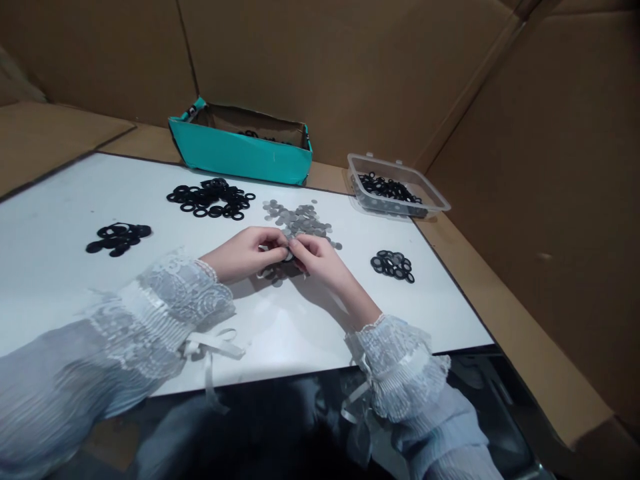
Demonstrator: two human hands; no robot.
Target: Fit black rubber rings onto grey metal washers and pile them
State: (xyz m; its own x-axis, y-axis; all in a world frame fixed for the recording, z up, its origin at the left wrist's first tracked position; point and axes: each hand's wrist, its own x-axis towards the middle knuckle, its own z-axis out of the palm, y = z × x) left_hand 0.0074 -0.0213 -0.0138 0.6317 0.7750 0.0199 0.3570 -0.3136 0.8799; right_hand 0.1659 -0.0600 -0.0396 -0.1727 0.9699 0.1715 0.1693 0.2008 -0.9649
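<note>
My left hand (250,252) and my right hand (317,256) meet over the middle of the white board, fingertips pinched together on a small black ring (289,256). Fingers partly cover the ring. Just beyond and under the hands lies a scattered pile of small grey discs (303,220). Behind my left hand is a pile of black rings (213,199). A smaller group of black pieces (119,238) lies at the far left. Right of my right hand sits a cluster of black rings with grey centres (393,265).
A teal box (245,157) with black rings inside stands at the back. A clear plastic container (435,193) of black rings is at the back right, at the edge of the white board (280,347). Cardboard walls (320,80) enclose the back and right.
</note>
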